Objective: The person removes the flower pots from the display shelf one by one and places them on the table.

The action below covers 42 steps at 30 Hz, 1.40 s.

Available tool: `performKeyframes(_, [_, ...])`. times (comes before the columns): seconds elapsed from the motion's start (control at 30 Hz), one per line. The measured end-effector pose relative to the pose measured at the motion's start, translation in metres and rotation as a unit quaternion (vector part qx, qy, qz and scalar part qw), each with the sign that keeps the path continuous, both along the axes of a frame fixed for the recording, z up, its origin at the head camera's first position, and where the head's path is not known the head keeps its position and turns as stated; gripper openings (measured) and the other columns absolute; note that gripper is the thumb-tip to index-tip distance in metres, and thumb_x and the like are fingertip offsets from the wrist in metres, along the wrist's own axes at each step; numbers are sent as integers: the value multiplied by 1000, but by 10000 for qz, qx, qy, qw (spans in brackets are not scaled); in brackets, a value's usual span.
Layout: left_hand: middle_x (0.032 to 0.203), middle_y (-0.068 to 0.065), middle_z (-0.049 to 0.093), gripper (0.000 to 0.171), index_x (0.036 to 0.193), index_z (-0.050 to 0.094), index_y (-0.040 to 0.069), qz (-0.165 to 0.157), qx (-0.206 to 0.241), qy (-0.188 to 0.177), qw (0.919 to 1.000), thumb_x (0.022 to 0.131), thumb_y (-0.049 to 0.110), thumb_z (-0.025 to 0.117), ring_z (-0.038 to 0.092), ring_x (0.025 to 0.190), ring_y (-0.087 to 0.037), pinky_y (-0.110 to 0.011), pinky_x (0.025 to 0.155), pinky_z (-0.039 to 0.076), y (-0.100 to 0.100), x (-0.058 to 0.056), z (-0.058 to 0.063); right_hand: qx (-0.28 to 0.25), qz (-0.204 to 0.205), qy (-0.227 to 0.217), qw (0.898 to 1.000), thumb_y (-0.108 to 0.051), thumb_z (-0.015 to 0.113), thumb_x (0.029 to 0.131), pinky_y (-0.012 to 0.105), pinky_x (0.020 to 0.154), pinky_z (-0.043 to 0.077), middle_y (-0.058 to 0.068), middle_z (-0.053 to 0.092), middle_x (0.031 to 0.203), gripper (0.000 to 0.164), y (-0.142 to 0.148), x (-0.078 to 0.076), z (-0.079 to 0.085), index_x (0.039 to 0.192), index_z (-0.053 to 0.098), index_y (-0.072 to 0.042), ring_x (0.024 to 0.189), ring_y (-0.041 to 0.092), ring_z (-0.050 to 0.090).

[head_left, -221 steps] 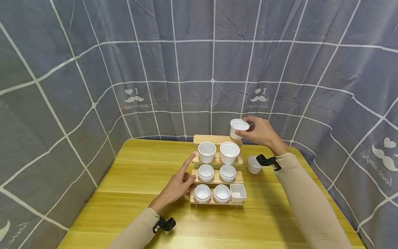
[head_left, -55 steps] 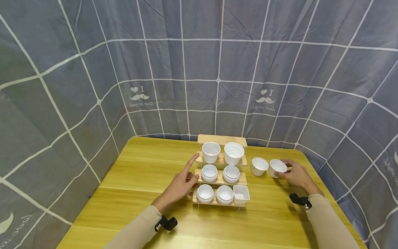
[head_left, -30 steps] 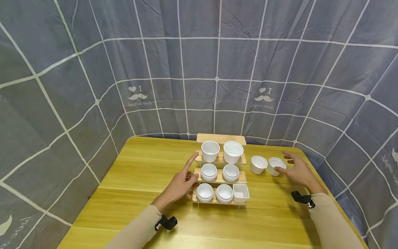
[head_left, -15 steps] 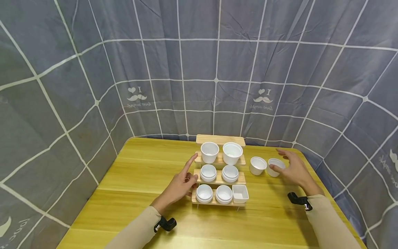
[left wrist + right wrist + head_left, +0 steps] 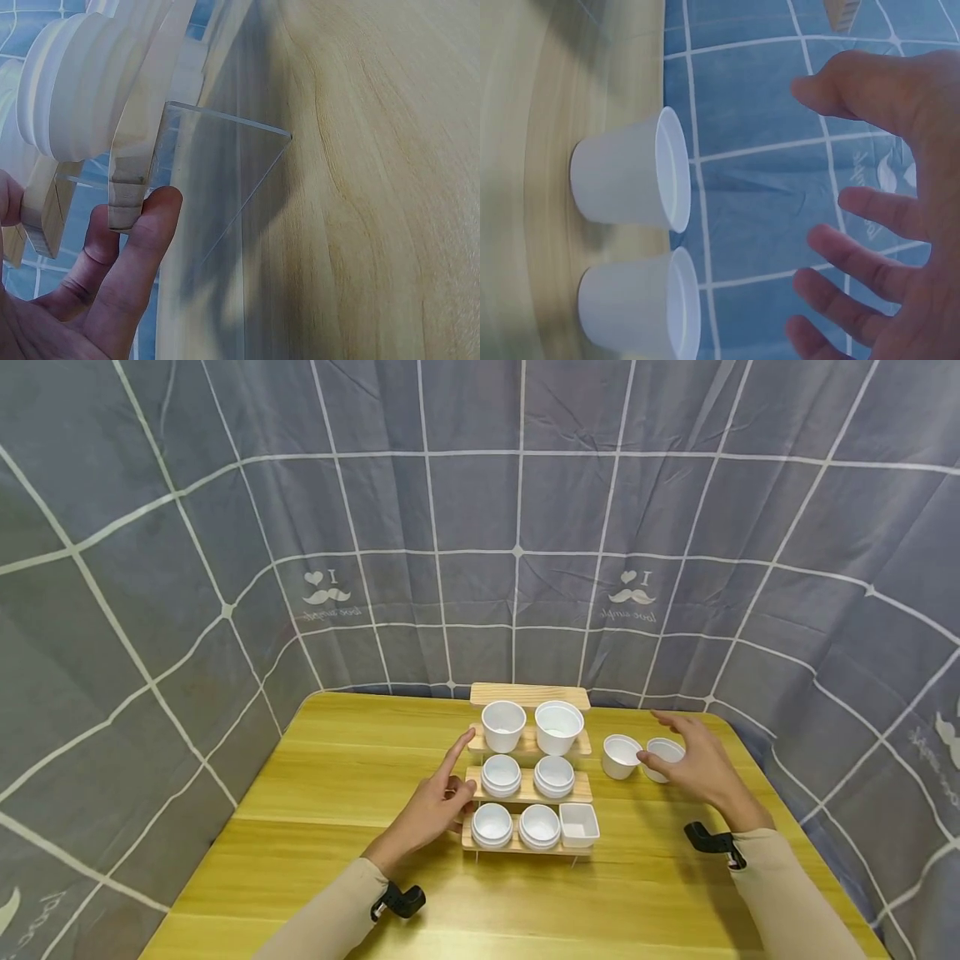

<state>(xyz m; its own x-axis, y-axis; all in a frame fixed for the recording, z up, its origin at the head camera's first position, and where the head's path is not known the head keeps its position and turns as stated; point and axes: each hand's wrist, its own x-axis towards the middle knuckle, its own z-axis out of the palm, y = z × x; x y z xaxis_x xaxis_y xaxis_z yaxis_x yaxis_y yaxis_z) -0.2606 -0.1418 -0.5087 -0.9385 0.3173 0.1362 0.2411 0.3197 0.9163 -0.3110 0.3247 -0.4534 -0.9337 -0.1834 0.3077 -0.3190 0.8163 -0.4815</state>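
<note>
My left hand [image 5: 427,810] holds the left end of a tiered wooden stand [image 5: 530,696]. The left wrist view shows the lowest board's end [image 5: 129,180] between two of its fingers, while the index finger is stretched toward a higher tier. My right hand [image 5: 701,770] hovers over two white cups on the table, fingers spread and holding nothing. The left cup [image 5: 621,757] stands beside the stand; the right cup [image 5: 665,758] is partly behind my thumb. Both cups [image 5: 622,176] stand upright and apart from the hand in the right wrist view.
Two large white cups [image 5: 504,727] stand on the third tier, two small round bowls [image 5: 501,775] on the second. The lowest tier bears two round bowls [image 5: 492,825] and a square cup [image 5: 579,825]. A grey gridded curtain [image 5: 480,527] surrounds the wooden table [image 5: 360,752].
My right hand carried a cup from above the top tier down to the table at the right, let go, and has since risen and shifted left. The left hand stays at the stand.
</note>
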Motion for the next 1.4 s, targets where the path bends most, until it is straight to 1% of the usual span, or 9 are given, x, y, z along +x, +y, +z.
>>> performKeyframes(0.17, [91, -16, 74, 80, 184, 20, 55, 2, 77, -78, 9999, 121, 28, 62, 72, 86, -24, -48, 65, 74, 0, 2, -1, 32, 50, 105, 9999, -39, 90, 102, 83, 119, 44, 33, 63, 159, 83, -7, 3, 6, 170, 57, -5, 149, 60, 54])
performKeyframes(0.27, [90, -13, 73, 80, 184, 20, 55, 66, 74, -104, 9999, 121, 29, 62, 73, 86, -27, -48, 65, 74, 0, 2, -2, 95, 86, 127, 9998, -39, 90, 101, 83, 120, 44, 32, 64, 159, 82, -12, 4, 10, 169, 59, -6, 149, 59, 55])
performKeyframes(0.43, [91, -15, 75, 80, 183, 22, 57, 140, -38, -39, 9999, 121, 28, 63, 74, 87, -27, -47, 63, 74, -2, 1, -1, 131, 168, 206, 9996, -37, 90, 101, 81, 123, 44, 29, 64, 160, 81, -20, 4, 15, 168, 60, -5, 150, 57, 56])
performKeyframes(0.6, [92, -16, 77, 81, 183, 23, 58, 204, -11, -57, 9998, 120, 26, 63, 75, 89, -26, -47, 62, 74, -2, 0, -2, 88, 286, 375, 9988, -35, 90, 100, 80, 122, 46, 27, 65, 159, 78, -25, 4, 17, 166, 62, -5, 149, 56, 58])
performKeyframes(0.67, [93, -16, 77, 81, 183, 22, 57, 190, 41, -88, 9998, 120, 26, 63, 75, 89, -27, -49, 63, 74, -2, 0, -2, 60, 292, 396, 9988, -34, 90, 100, 81, 121, 47, 27, 65, 158, 78, -26, 5, 17, 166, 62, -5, 148, 57, 58])
performKeyframes(0.8, [93, -16, 77, 82, 183, 21, 57, 156, 49, -87, 9998, 120, 26, 63, 76, 90, -28, -49, 63, 74, -2, -2, -1, 55, 281, 356, 9990, -34, 90, 101, 80, 120, 48, 26, 65, 157, 77, -30, 7, 20, 167, 62, -6, 147, 56, 59])
performKeyframes(0.9, [93, -16, 77, 82, 182, 22, 60, 139, -12, -49, 9999, 120, 25, 63, 76, 90, -28, -48, 63, 74, -2, -3, 1, 73, 288, 320, 9990, -35, 90, 101, 80, 120, 48, 26, 66, 157, 78, -34, 10, 23, 167, 62, -5, 147, 56, 60])
performKeyframes(1.07, [93, -17, 78, 82, 183, 21, 58, 80, -108, 45, 9999, 120, 24, 62, 75, 89, -28, -46, 62, 73, -2, -4, -1, 70, 316, 342, 9989, -35, 91, 101, 79, 121, 49, 27, 66, 156, 77, -40, 14, 27, 165, 62, -4, 146, 55, 61])
performKeyframes(1.4, [93, -15, 78, 82, 184, 21, 55, 26, -149, 58, 9999, 120, 24, 62, 74, 88, -24, -45, 62, 73, -1, -3, -2, 160, 339, 406, 9985, -37, 91, 101, 75, 111, 57, 25, 67, 151, 79, -54, 25, 35, 168, 61, -7, 136, 51, 66])
